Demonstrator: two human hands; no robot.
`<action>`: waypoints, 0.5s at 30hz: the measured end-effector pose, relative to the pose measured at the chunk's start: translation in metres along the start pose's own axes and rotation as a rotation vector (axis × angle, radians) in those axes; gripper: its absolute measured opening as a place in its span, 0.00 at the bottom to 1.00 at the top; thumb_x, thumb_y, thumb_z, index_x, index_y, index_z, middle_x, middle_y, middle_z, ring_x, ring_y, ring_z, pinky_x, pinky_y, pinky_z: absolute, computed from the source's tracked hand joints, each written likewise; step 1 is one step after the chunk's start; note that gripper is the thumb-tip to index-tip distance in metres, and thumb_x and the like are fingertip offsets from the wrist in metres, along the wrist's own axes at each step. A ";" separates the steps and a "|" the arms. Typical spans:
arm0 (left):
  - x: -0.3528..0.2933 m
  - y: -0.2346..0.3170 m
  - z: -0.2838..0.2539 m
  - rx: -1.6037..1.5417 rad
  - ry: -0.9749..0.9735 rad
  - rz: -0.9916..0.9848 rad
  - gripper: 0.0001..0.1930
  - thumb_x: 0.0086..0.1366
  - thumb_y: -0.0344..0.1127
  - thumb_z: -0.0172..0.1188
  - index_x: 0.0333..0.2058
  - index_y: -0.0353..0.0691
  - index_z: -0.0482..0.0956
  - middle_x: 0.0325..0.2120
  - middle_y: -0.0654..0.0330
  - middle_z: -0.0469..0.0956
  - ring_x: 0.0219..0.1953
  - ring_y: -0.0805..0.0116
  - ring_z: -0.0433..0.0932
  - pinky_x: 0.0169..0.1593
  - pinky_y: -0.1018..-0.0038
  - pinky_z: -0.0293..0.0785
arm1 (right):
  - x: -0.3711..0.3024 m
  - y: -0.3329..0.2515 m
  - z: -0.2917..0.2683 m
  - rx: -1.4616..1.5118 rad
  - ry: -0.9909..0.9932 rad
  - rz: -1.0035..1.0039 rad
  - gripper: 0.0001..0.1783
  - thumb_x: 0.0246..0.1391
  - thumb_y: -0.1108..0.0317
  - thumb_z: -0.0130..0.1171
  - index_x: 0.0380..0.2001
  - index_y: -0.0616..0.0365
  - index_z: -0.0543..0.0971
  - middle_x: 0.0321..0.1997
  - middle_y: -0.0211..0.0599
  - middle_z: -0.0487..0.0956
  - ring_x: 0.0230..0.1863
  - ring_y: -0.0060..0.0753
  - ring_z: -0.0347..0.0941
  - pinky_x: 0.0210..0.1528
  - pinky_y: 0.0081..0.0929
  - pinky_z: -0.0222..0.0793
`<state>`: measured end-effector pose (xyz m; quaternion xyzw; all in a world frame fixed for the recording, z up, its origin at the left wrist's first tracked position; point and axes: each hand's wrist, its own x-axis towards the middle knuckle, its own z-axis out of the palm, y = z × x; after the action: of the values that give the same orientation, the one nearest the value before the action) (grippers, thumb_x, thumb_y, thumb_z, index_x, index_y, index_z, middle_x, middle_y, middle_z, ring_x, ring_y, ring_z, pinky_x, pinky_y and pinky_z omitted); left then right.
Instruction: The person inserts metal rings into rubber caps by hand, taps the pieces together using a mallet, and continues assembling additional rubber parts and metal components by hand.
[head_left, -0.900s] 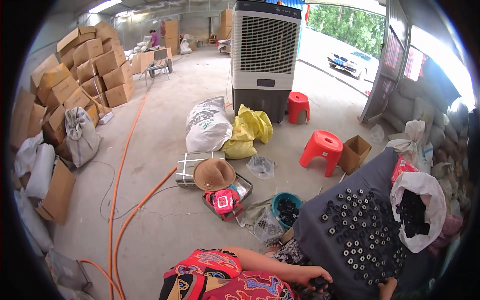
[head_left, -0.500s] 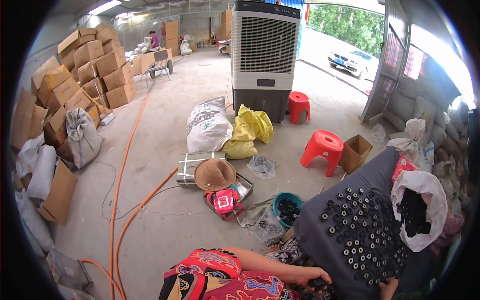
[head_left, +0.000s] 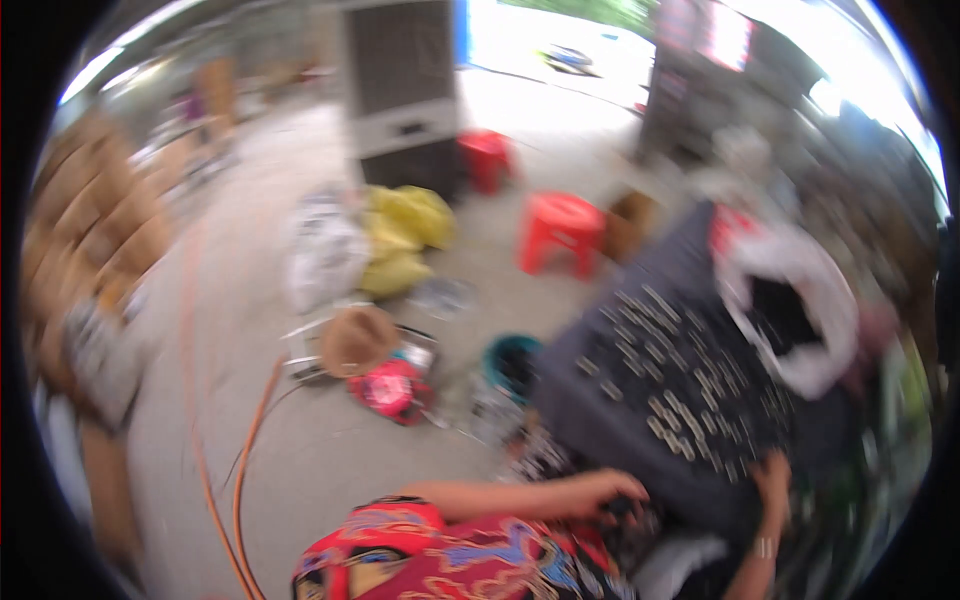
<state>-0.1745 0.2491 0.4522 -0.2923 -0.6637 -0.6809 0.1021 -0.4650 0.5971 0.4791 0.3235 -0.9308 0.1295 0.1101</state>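
Observation:
A dark grey cloth-covered work surface [head_left: 580,400] slopes away on my right, with many small round black parts [head_left: 690,385] spread over it, some showing pale centres. My left hand [head_left: 608,490] is closed around one or more small black parts [head_left: 622,506] beside the near left edge of the cloth. At the near end of the spread parts, my right hand [head_left: 771,482] reaches onto the cloth with its fingers touching or just above the nearest pieces. Motion blur hides whether it grips one. On the cloth's far right, an open white sack [head_left: 842,330] holds more black pieces.
A teal tub [head_left: 492,362] of black pieces stands left of the cloth. Beyond are red stools [head_left: 562,228], a cardboard box [head_left: 628,222] and a tall air cooler [head_left: 400,130]. A brown hat [head_left: 358,342], a yellow sack [head_left: 395,240] and an orange hose [head_left: 250,440] lie on the floor.
The view has swung right and blurred, so everything sits further left. More of my right forearm shows, with its hand still at the near parts. My left hand keeps its black piece.

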 end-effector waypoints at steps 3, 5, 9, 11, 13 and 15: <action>0.008 0.033 -0.010 -0.716 0.249 -0.851 0.18 0.53 0.25 0.61 0.45 0.34 0.74 0.42 0.51 0.76 0.42 0.60 0.81 0.40 0.71 0.78 | 0.030 -0.062 -0.028 -0.018 -0.126 -0.025 0.15 0.41 0.62 0.63 0.30 0.61 0.77 0.33 0.50 0.76 0.39 0.55 0.72 0.41 0.46 0.67; 0.000 0.018 -0.016 -1.005 0.367 -0.917 0.15 0.60 0.32 0.56 0.45 0.34 0.74 0.36 0.48 0.76 0.40 0.52 0.80 0.24 0.72 0.74 | 0.039 -0.073 -0.032 0.010 -0.138 0.004 0.16 0.40 0.63 0.63 0.34 0.60 0.81 0.35 0.51 0.78 0.41 0.54 0.74 0.45 0.43 0.69; 0.005 0.009 -0.011 -1.029 0.375 -0.932 0.14 0.60 0.34 0.57 0.43 0.35 0.74 0.35 0.48 0.76 0.37 0.50 0.79 0.20 0.72 0.70 | 0.020 -0.066 -0.045 0.033 -0.137 0.140 0.20 0.37 0.70 0.68 0.38 0.62 0.81 0.37 0.51 0.79 0.44 0.52 0.75 0.47 0.40 0.70; 0.014 0.009 -0.007 -1.038 0.334 -0.937 0.13 0.61 0.33 0.56 0.43 0.35 0.74 0.35 0.49 0.76 0.36 0.52 0.80 0.20 0.73 0.70 | 0.010 -0.057 -0.047 0.157 -0.139 0.249 0.20 0.36 0.71 0.69 0.38 0.63 0.81 0.38 0.51 0.79 0.45 0.51 0.75 0.48 0.39 0.70; 0.014 0.010 -0.005 -1.044 0.336 -0.925 0.13 0.62 0.33 0.54 0.43 0.34 0.73 0.35 0.50 0.77 0.35 0.54 0.80 0.20 0.74 0.70 | 0.010 -0.064 -0.051 0.125 -0.155 0.242 0.21 0.36 0.71 0.69 0.38 0.63 0.81 0.38 0.51 0.79 0.45 0.51 0.75 0.48 0.39 0.70; 0.014 0.009 -0.004 -1.053 0.337 -0.915 0.12 0.62 0.33 0.54 0.44 0.34 0.74 0.34 0.50 0.77 0.35 0.54 0.80 0.20 0.74 0.70 | 0.012 -0.068 -0.055 0.093 -0.166 0.233 0.21 0.36 0.70 0.70 0.38 0.63 0.81 0.38 0.51 0.79 0.45 0.51 0.75 0.48 0.38 0.71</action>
<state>-0.1825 0.2479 0.4677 0.1141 -0.2781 -0.9211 -0.2472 -0.4248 0.5553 0.5459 0.2276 -0.9610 0.1573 0.0016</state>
